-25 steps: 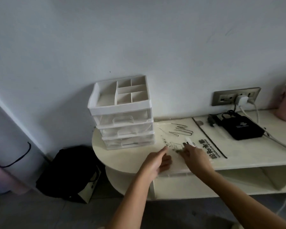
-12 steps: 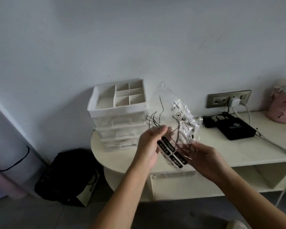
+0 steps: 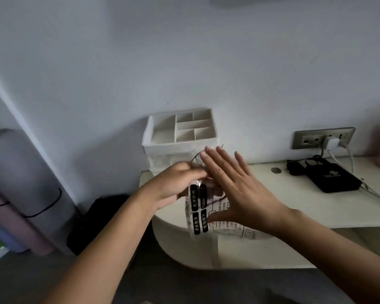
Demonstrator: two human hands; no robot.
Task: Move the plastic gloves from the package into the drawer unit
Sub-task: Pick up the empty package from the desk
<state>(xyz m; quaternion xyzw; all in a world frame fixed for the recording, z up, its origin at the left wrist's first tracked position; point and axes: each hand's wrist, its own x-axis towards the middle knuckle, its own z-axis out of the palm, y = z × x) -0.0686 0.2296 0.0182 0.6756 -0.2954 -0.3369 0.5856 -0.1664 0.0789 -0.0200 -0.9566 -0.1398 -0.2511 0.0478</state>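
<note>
Plastic gloves package (image 3: 198, 213), a clear bag printed in black, is hanging in the air in front of the white drawer unit (image 3: 180, 132), above the rounded edge of the tabletop (image 3: 294, 205). The left hand (image 3: 173, 185) is pinching the bag's top between curled fingers. The right hand (image 3: 235, 189) is lying flat against the bag, fingers straight and spread, gripping nothing. The gloves themselves are not showing clearly. Likely risk: with only one pinch holding slick film, the bag could slip free, or thin gloves could be spilling out in a clump and dropping past the tabletop edge.
</note>
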